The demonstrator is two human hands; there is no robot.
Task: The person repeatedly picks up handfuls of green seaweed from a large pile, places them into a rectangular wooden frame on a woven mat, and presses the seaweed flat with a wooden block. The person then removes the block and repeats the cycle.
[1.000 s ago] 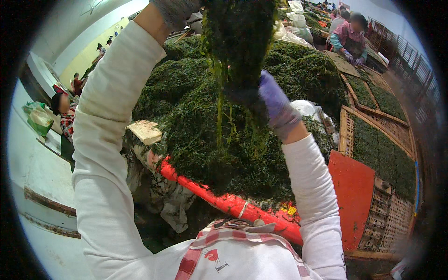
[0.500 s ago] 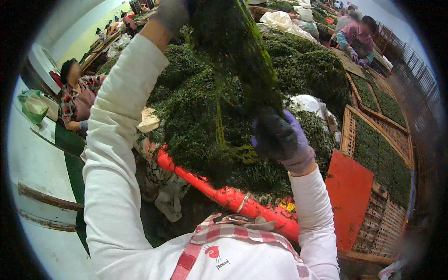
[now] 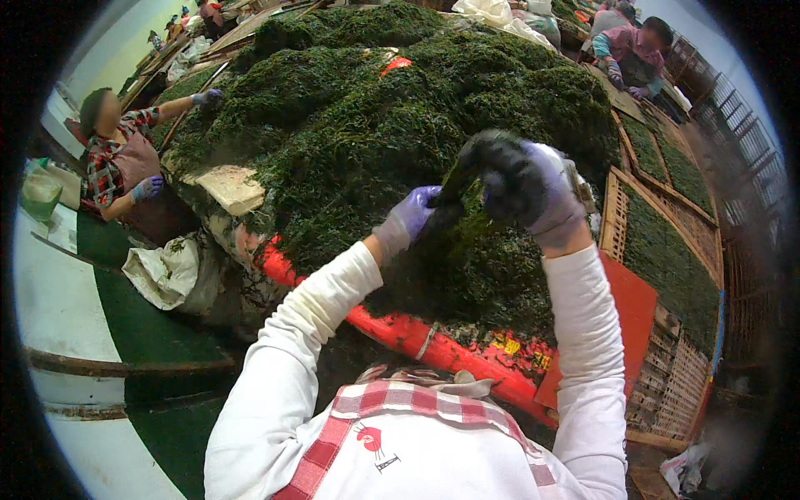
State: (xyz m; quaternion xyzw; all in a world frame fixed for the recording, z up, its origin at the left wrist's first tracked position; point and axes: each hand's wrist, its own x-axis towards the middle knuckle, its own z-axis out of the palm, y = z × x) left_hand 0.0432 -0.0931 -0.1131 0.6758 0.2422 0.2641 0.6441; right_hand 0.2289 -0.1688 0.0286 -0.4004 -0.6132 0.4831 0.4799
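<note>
A dark green strand of seaweed [image 3: 458, 185] stretches between my hands, above the near part of a large seaweed heap [image 3: 350, 137]. Purple gloves with dark palms cover both hands. My left hand [image 3: 408, 218] is closed on the lower left end of the strand. To its right and slightly higher, my right hand [image 3: 537, 190] curls around the other part, its fingers smeared by motion. A red tube-like edge [image 3: 408, 337] runs below the heap, close to my apron.
A red board [image 3: 625, 312] leans at the right beside slatted frames [image 3: 667, 242] spread with seaweed. A co-worker in a checked shirt [image 3: 125, 167] reaches toward the heap from the left, near a white sack [image 3: 171, 271]. Another co-worker [image 3: 629, 54] bends over frames at the far right.
Both hands have drawn closer together; the left came down from high up. The long raised seaweed bunch is now a shorter strand low over the heap. The left co-worker's arm has stretched out.
</note>
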